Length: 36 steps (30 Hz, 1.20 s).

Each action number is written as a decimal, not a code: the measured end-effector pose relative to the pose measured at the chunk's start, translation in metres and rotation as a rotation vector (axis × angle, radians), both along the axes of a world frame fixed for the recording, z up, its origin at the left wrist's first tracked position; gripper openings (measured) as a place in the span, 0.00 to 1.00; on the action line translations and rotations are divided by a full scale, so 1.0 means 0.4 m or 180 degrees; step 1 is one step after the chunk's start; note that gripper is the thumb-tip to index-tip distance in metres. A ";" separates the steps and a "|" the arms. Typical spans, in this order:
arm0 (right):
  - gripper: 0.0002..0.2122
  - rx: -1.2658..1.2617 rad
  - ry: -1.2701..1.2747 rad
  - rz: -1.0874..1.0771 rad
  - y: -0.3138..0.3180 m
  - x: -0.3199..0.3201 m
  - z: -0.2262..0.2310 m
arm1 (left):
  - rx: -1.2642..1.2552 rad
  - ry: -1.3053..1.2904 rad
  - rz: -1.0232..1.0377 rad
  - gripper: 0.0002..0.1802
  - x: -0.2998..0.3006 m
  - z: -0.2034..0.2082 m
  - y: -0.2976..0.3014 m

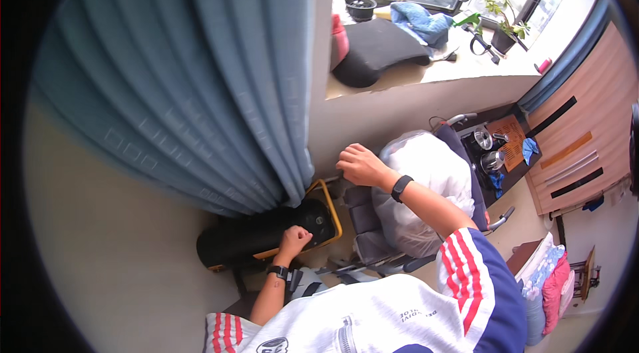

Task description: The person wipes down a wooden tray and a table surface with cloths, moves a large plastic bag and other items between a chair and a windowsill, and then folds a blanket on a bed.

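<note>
My left hand (295,243) is closed, fingers curled in, above the end of a long black rounded case (256,232) with a yellow frame (333,210). Whether the hand touches the case or holds something small, I cannot make out. My right hand (363,165) is raised in front of the wall, its fingers bent down and together; whatever they may hold is hidden. Beside the right wrist, a big clear plastic bag of white stuffing (426,186) rests on a dark folding wheeled chair (366,220). Dark bands circle both wrists.
A blue curtain (219,73) hangs to the left, down to the black case. On the windowsill lie a dark curved cushion (379,50), a blue cloth (423,23) and a potted plant (504,38). Metal pots (492,161) stand far right, near folded bedding (552,286).
</note>
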State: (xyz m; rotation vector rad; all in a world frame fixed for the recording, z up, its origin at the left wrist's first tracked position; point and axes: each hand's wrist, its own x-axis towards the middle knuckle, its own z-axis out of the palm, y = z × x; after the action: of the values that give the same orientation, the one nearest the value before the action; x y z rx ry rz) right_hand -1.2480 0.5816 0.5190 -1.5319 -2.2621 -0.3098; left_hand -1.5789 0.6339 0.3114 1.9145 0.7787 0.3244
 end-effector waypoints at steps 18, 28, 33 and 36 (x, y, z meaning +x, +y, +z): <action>0.31 0.0141 0.0575 -0.3532 0.042 1.123 0.099 | 0.4982 -0.0078 -0.0168 0.45 1.238 0.442 0.307; 0.32 -0.0379 -0.0828 -0.2987 0.197 1.406 0.071 | 0.5140 -0.0029 -0.0175 0.37 1.277 0.396 0.326; 0.14 0.0318 0.0272 -0.3042 0.220 1.450 0.131 | 0.5241 0.0041 -0.0178 0.37 1.271 0.401 0.338; 0.17 0.1050 0.1154 -0.3378 0.202 1.544 0.172 | 0.5201 0.0042 -0.0209 0.37 1.286 0.401 0.327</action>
State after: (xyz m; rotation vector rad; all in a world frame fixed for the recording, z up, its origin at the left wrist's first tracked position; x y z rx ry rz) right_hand -0.6305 0.6625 0.5878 -2.2192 -0.9121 -0.5801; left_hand -1.0645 0.7645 0.4716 3.4053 0.3797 1.1407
